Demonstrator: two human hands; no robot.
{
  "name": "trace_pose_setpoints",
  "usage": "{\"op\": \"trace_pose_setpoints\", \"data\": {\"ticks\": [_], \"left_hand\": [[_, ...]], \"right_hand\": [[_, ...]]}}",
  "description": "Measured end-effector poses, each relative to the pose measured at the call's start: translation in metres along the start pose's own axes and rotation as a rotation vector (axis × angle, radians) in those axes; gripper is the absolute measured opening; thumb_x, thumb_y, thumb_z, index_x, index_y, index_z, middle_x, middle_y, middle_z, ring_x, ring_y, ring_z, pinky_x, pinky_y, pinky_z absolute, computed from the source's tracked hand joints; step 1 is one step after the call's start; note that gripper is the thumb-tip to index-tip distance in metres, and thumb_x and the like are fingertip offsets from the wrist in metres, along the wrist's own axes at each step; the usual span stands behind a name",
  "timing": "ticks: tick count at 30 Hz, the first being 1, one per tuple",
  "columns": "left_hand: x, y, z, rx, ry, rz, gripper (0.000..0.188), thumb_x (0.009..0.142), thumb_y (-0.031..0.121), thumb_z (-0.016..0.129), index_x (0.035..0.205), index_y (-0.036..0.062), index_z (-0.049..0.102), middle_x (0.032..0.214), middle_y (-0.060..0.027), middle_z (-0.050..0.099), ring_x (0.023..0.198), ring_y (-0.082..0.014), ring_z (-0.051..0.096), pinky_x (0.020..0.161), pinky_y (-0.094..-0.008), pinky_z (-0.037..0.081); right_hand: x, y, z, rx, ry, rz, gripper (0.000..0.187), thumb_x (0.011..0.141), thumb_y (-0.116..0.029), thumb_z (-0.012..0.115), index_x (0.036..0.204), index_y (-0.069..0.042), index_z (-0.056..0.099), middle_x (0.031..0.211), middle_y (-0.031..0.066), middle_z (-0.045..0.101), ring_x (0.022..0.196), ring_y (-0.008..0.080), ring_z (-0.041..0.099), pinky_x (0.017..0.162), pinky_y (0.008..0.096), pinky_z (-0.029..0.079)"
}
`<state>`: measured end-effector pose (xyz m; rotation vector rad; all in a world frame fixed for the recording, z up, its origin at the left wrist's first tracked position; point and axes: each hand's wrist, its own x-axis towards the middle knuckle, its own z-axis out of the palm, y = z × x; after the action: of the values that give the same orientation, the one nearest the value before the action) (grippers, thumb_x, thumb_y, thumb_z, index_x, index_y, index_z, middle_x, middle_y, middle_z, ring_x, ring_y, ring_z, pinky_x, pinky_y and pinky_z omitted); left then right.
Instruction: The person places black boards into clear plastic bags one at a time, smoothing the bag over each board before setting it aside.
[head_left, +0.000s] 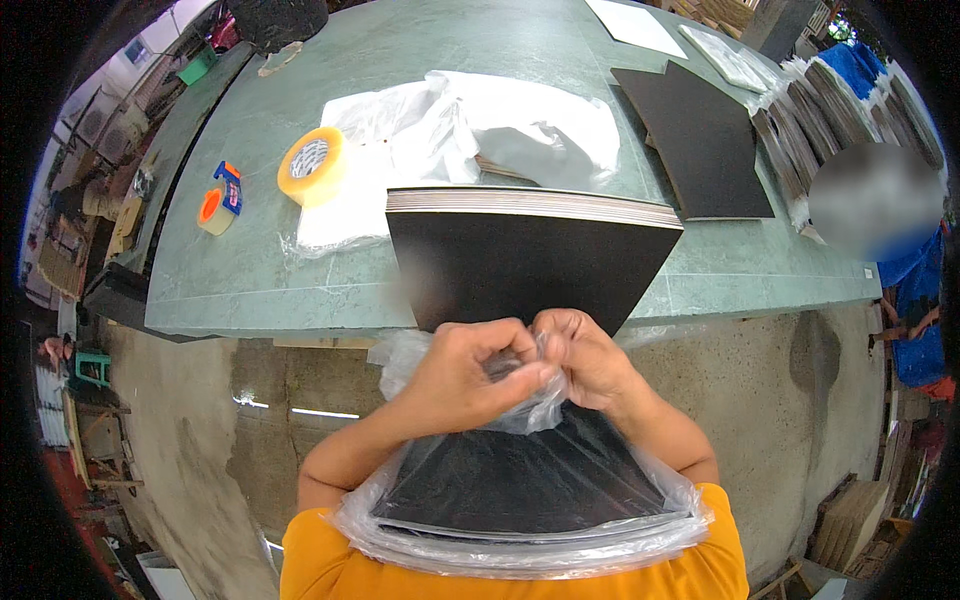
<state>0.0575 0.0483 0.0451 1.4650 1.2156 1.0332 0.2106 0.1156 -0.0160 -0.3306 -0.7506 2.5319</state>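
Note:
My left hand (470,375) and my right hand (585,360) come together in front of me, fingers closed on a bunched part of a clear plastic bag (540,412). Inside the bag is a flat black panel (510,485), tilted against my orange shirt. Its wrapped edge lies across my front, near both forearms. Just beyond my hands, a stack of black boards (530,260) with pale layered edges is propped at the table's near edge. My fingers hide the exact pinch point on the plastic.
On the green table (230,290) are a large tape roll (312,167), a tape dispenser (220,200), and clear plastic (440,130) with white sheets. More black boards (700,145) lie at the right, beside a bundled stack (815,115). A green stool (93,368) stands far left.

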Motion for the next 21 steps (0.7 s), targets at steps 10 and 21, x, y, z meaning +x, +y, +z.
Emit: {"op": "trace_pose_setpoints", "data": {"ticks": [10, 21], "left_hand": [[-0.022, -0.049, -0.092, 0.263, 0.538, -0.203, 0.012, 0.073, 0.010, 0.060, 0.066, 0.0021, 0.054, 0.057, 0.0000, 0.051, 0.056, -0.0054, 0.045, 0.052, -0.0216, 0.038], [-0.027, -0.070, -0.093, 0.411, 0.400, -0.183, 0.012, 0.072, 0.010, 0.059, 0.067, 0.0001, 0.053, 0.061, -0.0010, 0.053, 0.059, -0.0077, 0.046, 0.056, -0.0230, 0.038]], "right_hand": [[-0.029, -0.017, -0.027, -0.127, 0.115, -0.046, 0.013, 0.076, -0.013, 0.062, 0.079, -0.003, 0.054, 0.074, 0.0058, 0.058, 0.064, 0.0140, 0.055, 0.059, 0.0269, 0.046], [-0.027, -0.025, -0.022, 0.199, 0.016, -0.228, 0.014, 0.082, -0.018, 0.054, 0.073, -0.008, 0.050, 0.069, 0.0018, 0.052, 0.065, 0.0120, 0.050, 0.062, 0.0274, 0.041]]}}
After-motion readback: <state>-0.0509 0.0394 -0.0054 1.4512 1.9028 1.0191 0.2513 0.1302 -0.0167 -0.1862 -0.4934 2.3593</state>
